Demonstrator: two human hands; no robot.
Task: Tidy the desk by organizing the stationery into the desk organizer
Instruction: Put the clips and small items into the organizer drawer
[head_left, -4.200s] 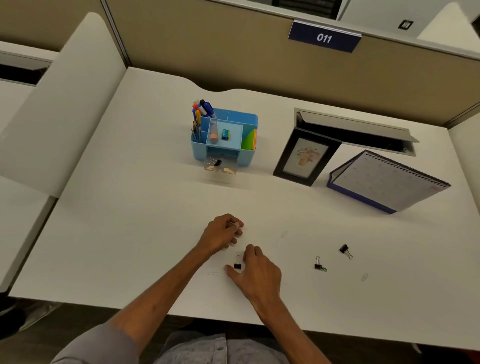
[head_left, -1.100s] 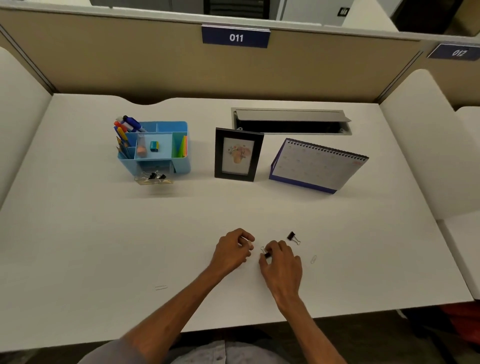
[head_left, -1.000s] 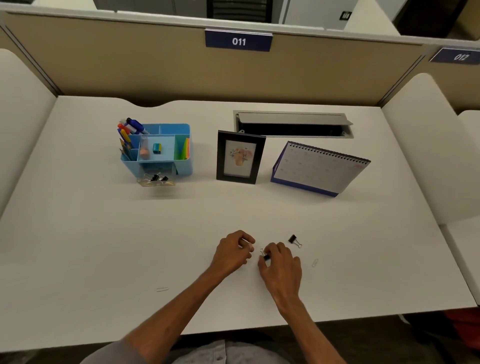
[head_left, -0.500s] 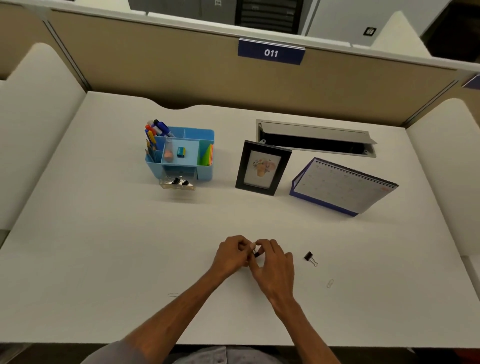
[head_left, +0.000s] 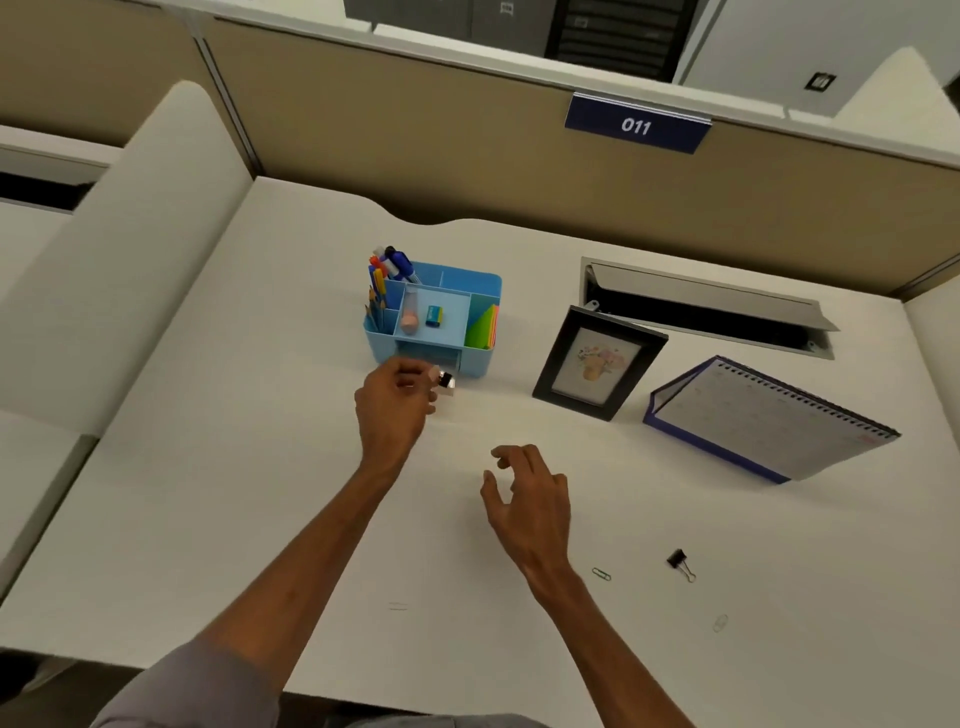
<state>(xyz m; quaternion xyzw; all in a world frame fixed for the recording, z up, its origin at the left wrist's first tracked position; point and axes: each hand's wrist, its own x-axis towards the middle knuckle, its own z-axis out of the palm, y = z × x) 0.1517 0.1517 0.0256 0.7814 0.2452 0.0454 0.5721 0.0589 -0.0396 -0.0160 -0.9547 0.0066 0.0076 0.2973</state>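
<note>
The blue desk organizer (head_left: 485, 291) stands at mid-desk with pens (head_left: 390, 266), an eraser (head_left: 434, 315) and sticky notes (head_left: 484, 327) in its compartments. Its clear drawer (head_left: 451, 385) is pulled out in front, mostly hidden by my left hand (head_left: 394, 402). That hand's curled fingers pinch a black binder clip (head_left: 445, 379) right over the drawer. My right hand (head_left: 527, 493) hovers above the desk with relaxed, spread fingers and holds nothing. Another black binder clip (head_left: 678, 561) lies at the front right, and three paper clips (head_left: 601, 574), (head_left: 719, 622), (head_left: 397, 606) lie on the desk.
A black photo frame (head_left: 597, 364) and a tilted desk calendar (head_left: 769, 415) stand right of the organizer. An open cable tray (head_left: 701, 306) sits behind them. Partition walls close the back and left sides. The desk's front edge runs just below my forearms.
My left hand has moved from the front of the desk up to the organizer's drawer with the binder clip. My right hand has let go and opened. The view swung left.
</note>
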